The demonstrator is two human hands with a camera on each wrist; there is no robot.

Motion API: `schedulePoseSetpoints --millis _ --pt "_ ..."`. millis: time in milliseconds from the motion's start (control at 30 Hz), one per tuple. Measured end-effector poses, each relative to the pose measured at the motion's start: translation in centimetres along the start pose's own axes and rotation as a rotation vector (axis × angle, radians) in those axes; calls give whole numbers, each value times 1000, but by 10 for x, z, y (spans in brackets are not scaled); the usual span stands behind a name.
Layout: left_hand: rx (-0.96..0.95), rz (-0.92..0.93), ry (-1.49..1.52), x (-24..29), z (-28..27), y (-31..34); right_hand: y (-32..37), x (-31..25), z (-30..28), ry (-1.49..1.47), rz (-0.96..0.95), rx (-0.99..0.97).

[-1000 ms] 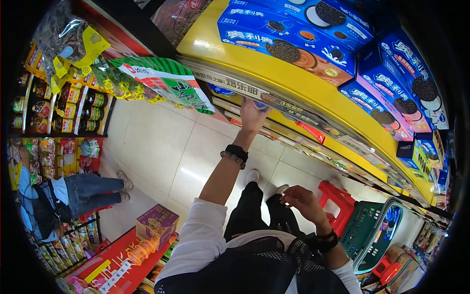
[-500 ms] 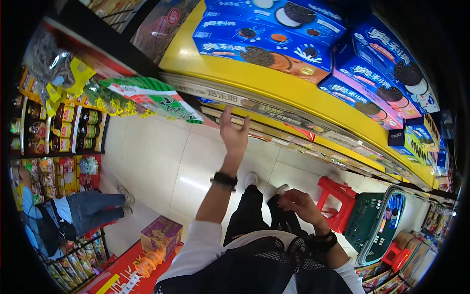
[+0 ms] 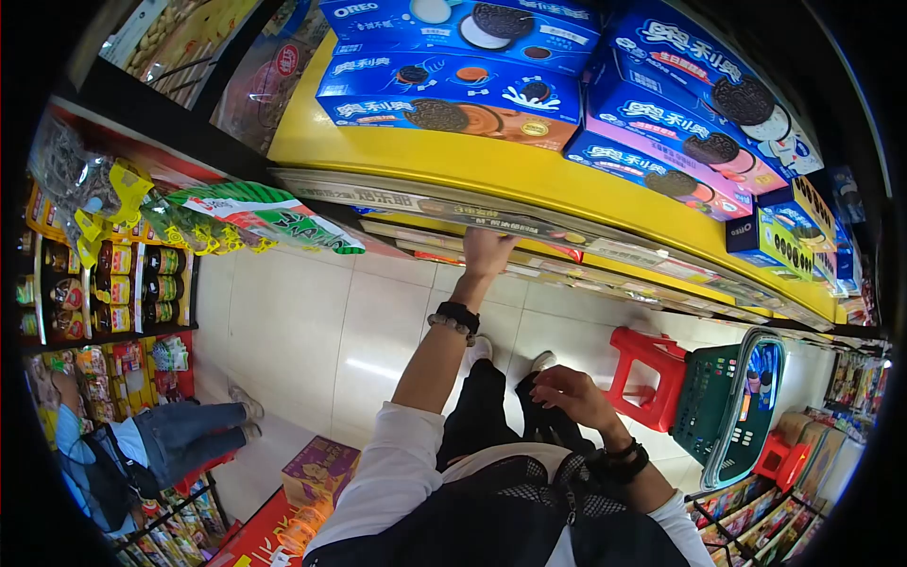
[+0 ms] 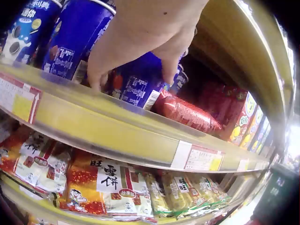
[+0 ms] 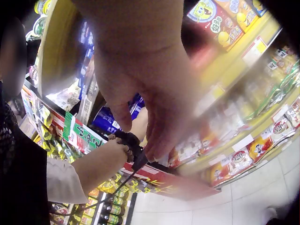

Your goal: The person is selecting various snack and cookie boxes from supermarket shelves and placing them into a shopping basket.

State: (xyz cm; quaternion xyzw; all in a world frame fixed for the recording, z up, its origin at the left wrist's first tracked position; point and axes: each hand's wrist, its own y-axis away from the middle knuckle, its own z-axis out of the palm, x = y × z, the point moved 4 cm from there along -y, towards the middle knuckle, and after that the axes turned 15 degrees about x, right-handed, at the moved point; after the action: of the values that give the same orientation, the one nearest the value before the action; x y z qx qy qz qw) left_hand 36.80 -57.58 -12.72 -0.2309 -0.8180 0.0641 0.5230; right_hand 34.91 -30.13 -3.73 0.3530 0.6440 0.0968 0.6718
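Observation:
My left hand (image 3: 487, 251) reaches in under the top shelf in the head view. In the left wrist view, the thumb and fingers of that hand (image 4: 143, 33) straddle a blue can (image 4: 137, 86) and grip its sides. The can stands on a yellow shelf, its upper part hidden behind the hand. Two more blue cans, one with an Oreo mini label (image 4: 28, 33), are to the left; a red packet (image 4: 187, 112) lies to the right. My right hand (image 3: 573, 397) hangs before my body with loosely bent fingers and holds nothing.
Blue Oreo boxes (image 3: 453, 99) fill the top shelf. Rice cracker bags (image 4: 110, 185) lie one shelf lower. A red stool (image 3: 647, 373) and a green basket (image 3: 709, 406) stand at right. Another person (image 3: 142, 454) is at far left. Green-and-white bags (image 3: 274, 219) hang at the shelf end.
My left hand was at the shelf, drew off with spread fingers half a second ago, and now reaches in again and grips a can. The head view has shifted; the right hand hardly moved.

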Motion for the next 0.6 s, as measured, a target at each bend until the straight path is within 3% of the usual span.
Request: schedulePoseSetpoints --millis 167,300,367,400,467,500,533,600 --pt "-220 -201 -19 -7 -13 8 4 5 -5 -24 0 18" --pt "-108 -112 -59 -1 -20 10 8 4 -8 -44 3 30" --pt "-13 31 -73 15 -28 10 12 5 -14 -57 4 53" --pt "-131 -196 -287 22 -36 15 16 7 -18 -64 12 67" --pt "140 -31 -165 30 -54 40 24 15 -32 -118 -2 97" --pt "177 152 -130 41 -64 52 30 21 -40 -160 -9 107" --pt "111 183 -86 34 -70 67 36 28 -48 -187 -9 139" --pt "-50 12 -24 40 -82 91 50 41 -69 -130 -56 188"
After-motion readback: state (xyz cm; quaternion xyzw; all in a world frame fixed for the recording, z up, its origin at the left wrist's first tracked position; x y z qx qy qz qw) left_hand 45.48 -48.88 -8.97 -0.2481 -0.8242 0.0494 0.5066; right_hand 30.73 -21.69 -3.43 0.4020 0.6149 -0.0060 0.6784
